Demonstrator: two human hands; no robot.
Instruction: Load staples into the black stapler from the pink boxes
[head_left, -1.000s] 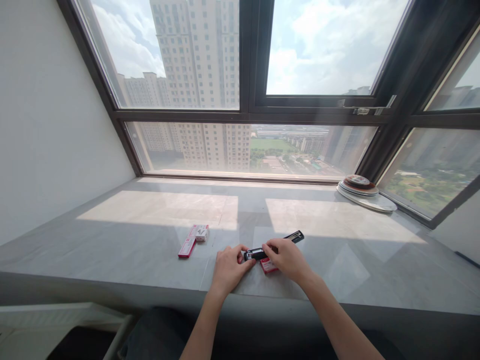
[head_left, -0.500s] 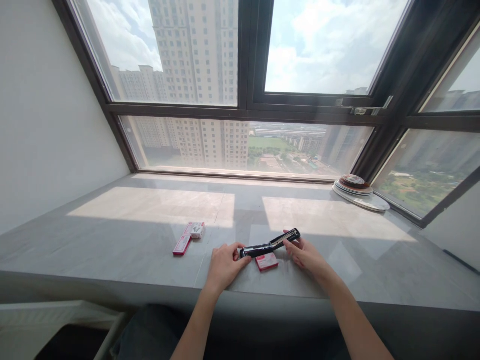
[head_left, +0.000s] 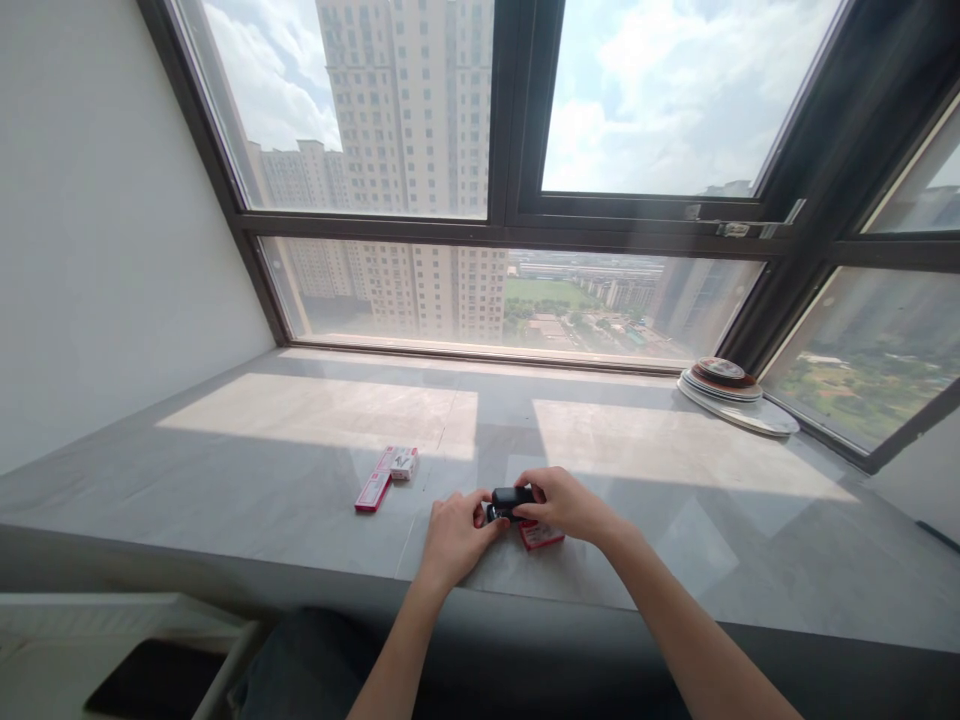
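A black stapler (head_left: pixel 511 496) is held between my two hands, its top arm now folded over its base. My left hand (head_left: pixel 457 535) grips the stapler's left end, thumb in front and fingers behind. With fingers curled over the top, my right hand (head_left: pixel 564 503) grips its right part and hides much of it. Just below the stapler lies a small red and white box (head_left: pixel 541 535), partly covered by my right hand. Farther left, a long pink and white box (head_left: pixel 373 491) lies on the sill, touching a small white box (head_left: pixel 404 463).
The marble-look window sill (head_left: pixel 285 480) stretches across, with its front edge close to my forearms. A stack of round plates or discs (head_left: pixel 731 385) stands in the far right corner. A white bin-like container (head_left: pixel 112 610) with a black item (head_left: pixel 154 678) is below left.
The stapler was opened out wide; my right hand has swung its top arm leftward over the base. My left hand stays on the left end. The view has shifted slightly.
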